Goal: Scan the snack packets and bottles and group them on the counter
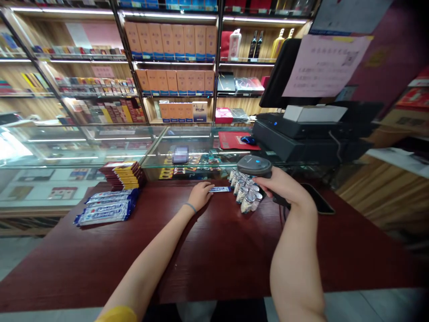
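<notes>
Right-hand fingers (264, 182) closed around our scanner (254, 165), near the cans (248, 204). Left-hand fingers (208, 186) at the packet's (220, 189) end on the table (208, 255); we can't tell if pinched.

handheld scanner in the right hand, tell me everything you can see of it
The dark grey handheld scanner has a broad, rounded head that looks like smooth plastic, with a small blue light or mark on top. The person's right hand grips its darker handle, which shows below the fingers. The head points to the left of the picture, raised over the dark red table near the small silver-topped cylindrical containers. Its underside is hidden.
</notes>
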A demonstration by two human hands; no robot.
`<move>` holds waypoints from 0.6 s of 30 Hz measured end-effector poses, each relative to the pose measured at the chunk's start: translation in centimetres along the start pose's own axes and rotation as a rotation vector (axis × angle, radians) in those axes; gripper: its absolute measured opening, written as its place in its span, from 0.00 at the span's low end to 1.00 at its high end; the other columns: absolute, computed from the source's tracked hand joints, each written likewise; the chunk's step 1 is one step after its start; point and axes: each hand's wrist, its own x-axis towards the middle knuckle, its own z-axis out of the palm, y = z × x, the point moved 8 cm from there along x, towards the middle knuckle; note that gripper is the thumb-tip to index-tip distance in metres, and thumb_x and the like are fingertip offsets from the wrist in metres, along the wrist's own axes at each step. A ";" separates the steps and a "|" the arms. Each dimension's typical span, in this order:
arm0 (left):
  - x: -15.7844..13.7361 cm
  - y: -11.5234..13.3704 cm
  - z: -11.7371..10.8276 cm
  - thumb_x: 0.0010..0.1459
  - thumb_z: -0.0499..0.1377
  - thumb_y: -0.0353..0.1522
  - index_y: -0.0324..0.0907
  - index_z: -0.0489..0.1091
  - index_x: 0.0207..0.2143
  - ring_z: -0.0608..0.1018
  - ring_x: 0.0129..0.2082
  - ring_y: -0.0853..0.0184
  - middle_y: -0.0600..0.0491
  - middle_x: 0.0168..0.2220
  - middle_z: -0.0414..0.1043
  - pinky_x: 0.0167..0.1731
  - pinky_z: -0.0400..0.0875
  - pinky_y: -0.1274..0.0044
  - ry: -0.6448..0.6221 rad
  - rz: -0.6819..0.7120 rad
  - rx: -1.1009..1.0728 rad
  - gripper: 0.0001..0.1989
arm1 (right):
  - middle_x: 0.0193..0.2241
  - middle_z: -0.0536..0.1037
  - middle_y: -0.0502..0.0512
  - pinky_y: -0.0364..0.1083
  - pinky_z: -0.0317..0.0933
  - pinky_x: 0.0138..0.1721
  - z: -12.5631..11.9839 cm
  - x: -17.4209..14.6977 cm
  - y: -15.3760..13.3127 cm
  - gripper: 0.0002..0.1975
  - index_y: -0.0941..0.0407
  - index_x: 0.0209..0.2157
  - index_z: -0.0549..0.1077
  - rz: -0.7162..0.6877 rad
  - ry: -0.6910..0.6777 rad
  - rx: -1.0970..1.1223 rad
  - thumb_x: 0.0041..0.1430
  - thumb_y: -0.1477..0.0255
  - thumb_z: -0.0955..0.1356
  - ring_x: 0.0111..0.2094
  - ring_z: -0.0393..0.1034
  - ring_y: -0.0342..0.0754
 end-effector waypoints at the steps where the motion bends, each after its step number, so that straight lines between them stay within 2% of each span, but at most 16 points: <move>1: 0.1 0.0 0.2 0.62 0.59 0.30 0.42 0.74 0.54 0.74 0.53 0.57 0.43 0.51 0.73 0.55 0.69 0.63 -0.009 -0.003 0.008 0.17 | 0.11 0.66 0.45 0.44 0.56 0.23 0.0 0.0 -0.1 0.14 0.52 0.21 0.62 0.001 -0.002 0.008 0.55 0.66 0.69 0.15 0.59 0.42; 6: 0.1 0.1 0.1 0.64 0.56 0.29 0.42 0.76 0.48 0.76 0.45 0.59 0.45 0.44 0.76 0.50 0.72 0.66 -0.046 -0.041 0.020 0.13 | 0.11 0.65 0.45 0.44 0.56 0.22 0.2 0.2 -0.1 0.14 0.52 0.20 0.61 0.021 0.013 0.041 0.56 0.67 0.68 0.15 0.58 0.41; 8: -0.1 0.2 -1.0 0.65 0.55 0.28 0.42 0.76 0.48 0.76 0.45 0.59 0.44 0.43 0.76 0.50 0.71 0.66 -0.016 -0.063 -0.020 0.14 | 0.11 0.65 0.45 0.44 0.56 0.22 0.3 0.3 -0.3 0.13 0.53 0.22 0.62 0.007 0.026 0.035 0.56 0.67 0.69 0.15 0.59 0.42; 11: -1.1 -0.7 -3.9 0.66 0.53 0.29 0.42 0.76 0.50 0.75 0.47 0.59 0.44 0.45 0.76 0.52 0.70 0.66 0.091 -0.140 -0.181 0.15 | 0.11 0.66 0.45 0.44 0.56 0.22 0.9 0.5 -0.8 0.10 0.52 0.25 0.64 -0.016 0.043 0.052 0.56 0.66 0.69 0.15 0.60 0.43; 14: -3.3 -3.7 -7.0 0.66 0.53 0.33 0.42 0.76 0.49 0.77 0.46 0.61 0.46 0.45 0.77 0.50 0.72 0.68 0.212 -0.358 -0.459 0.15 | 0.11 0.66 0.44 0.43 0.55 0.20 1.9 0.8 -1.7 0.08 0.53 0.29 0.67 -0.031 0.061 0.078 0.55 0.65 0.70 0.15 0.60 0.44; 18: -8.0 -7.8 -9.1 0.64 0.57 0.40 0.39 0.74 0.49 0.78 0.32 0.66 0.48 0.36 0.78 0.35 0.77 0.74 0.259 -0.708 -0.937 0.17 | 0.13 0.68 0.44 0.43 0.54 0.18 3.9 1.4 -3.4 0.10 0.53 0.34 0.69 -0.066 0.074 0.077 0.54 0.63 0.71 0.14 0.61 0.44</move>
